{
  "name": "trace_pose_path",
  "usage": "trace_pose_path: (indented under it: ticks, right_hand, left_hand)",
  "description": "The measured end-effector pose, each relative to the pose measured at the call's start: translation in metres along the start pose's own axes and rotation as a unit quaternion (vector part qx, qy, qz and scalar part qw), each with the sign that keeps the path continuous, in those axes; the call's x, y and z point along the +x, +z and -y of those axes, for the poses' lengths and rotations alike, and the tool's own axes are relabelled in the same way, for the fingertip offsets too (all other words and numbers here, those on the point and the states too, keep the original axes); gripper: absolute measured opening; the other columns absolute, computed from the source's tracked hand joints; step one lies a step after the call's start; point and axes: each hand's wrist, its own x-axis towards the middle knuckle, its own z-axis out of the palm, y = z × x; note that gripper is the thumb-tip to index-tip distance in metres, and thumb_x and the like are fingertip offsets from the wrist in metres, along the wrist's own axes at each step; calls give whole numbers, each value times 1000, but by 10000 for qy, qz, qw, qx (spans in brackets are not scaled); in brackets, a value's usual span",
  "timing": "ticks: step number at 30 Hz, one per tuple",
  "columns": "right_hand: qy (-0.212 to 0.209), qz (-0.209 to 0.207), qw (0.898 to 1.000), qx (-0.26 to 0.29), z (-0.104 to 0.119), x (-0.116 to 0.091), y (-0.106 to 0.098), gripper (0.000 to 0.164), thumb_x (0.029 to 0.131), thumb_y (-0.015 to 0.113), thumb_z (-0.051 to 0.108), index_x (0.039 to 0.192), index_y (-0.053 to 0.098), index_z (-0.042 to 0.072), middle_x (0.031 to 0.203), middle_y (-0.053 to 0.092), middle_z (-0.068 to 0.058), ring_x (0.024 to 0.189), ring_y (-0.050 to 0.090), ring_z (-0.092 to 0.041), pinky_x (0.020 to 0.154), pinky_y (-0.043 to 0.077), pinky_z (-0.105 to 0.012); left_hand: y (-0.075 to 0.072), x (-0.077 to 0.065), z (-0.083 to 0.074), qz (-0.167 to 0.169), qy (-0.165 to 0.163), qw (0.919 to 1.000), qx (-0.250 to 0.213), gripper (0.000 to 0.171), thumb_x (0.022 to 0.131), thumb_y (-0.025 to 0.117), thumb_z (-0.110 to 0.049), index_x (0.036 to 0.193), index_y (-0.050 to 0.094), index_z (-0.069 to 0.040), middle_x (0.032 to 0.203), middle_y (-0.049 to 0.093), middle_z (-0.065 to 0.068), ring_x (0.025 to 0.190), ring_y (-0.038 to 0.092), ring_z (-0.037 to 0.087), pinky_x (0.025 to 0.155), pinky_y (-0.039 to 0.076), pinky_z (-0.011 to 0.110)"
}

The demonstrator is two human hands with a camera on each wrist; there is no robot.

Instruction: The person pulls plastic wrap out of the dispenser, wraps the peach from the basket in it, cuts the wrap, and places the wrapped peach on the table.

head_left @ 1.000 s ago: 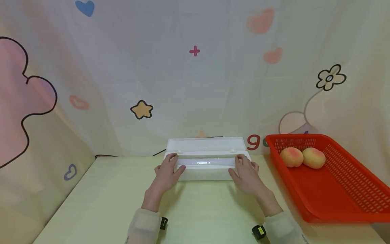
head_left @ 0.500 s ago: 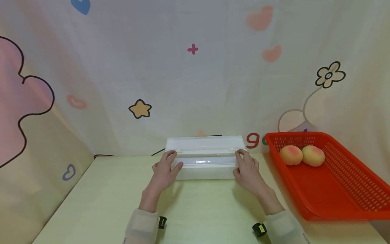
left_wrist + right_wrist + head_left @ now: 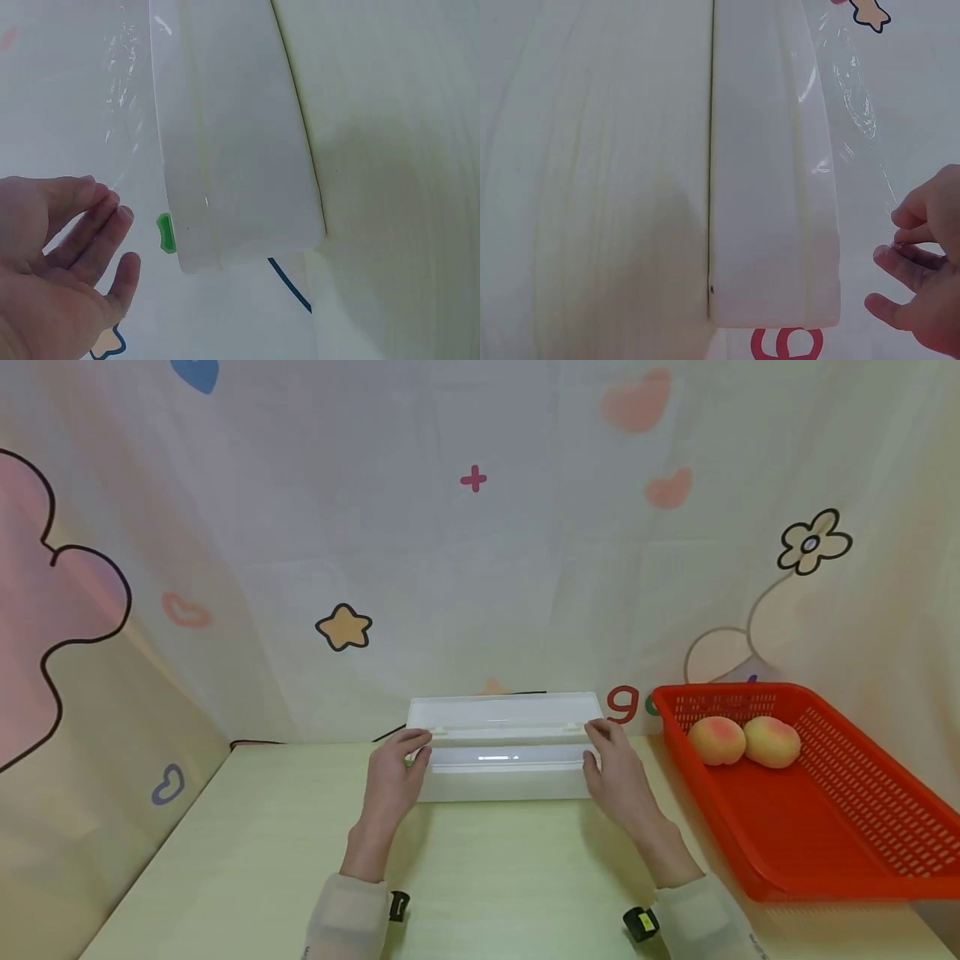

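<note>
A long white cling film dispenser (image 3: pixel 498 787) lies on the table with its lid (image 3: pixel 510 708) raised at the back. At its left end my left hand (image 3: pixel 392 777) pinches one corner of a thin clear sheet of cling film (image 3: pixel 124 82) between thumb and fingertips. The other corner is pinched by my right hand (image 3: pixel 621 777) at the right end. In both wrist views the film stretches just above the box, between the hands. A small green slider (image 3: pixel 166 233) shows on the box's left end.
A red plastic basket (image 3: pixel 738 852) stands to the right, holding two peaches (image 3: pixel 717 741) in its far left corner. Behind the dispenser hangs a printed curtain (image 3: pixel 420 543). The pale table (image 3: pixel 517 877) extends in front of the box.
Both hands have risen slightly and spread apart to the ends of the dispenser. Thumbs that were near the front edge are now closed against the fingertips, pinching the film.
</note>
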Motion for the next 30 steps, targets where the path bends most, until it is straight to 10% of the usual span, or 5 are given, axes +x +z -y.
trace_pose_path:
  ticks: [7,17,30]
  right_hand:
    - [-82,-825,9963,220,-1,2,-1,28,91,68,-12,118,69,-15,119,64,-25,106,65,-42,90,55,-52]
    - [22,-1555,9873,336,-6,-1,-2,12,81,80,-13,89,75,-4,85,73,-13,74,68,-29,70,59,-48]
    - [-188,-1582,9870,194,-5,0,-4,12,86,77,-12,93,77,-2,90,71,-14,79,66,-31,72,59,-46]
  left_hand:
    - [-4,1,-3,-494,-235,9985,-76,16,84,80,6,99,80,1,104,76,12,107,70,34,92,54,49]
    - [-6,0,-6,-169,-629,9979,-2,9,84,82,2,90,78,-1,85,75,5,85,71,27,79,56,44]
    - [-2,1,-4,-674,265,9974,49,13,83,80,8,90,79,-3,90,76,7,78,66,24,72,55,43]
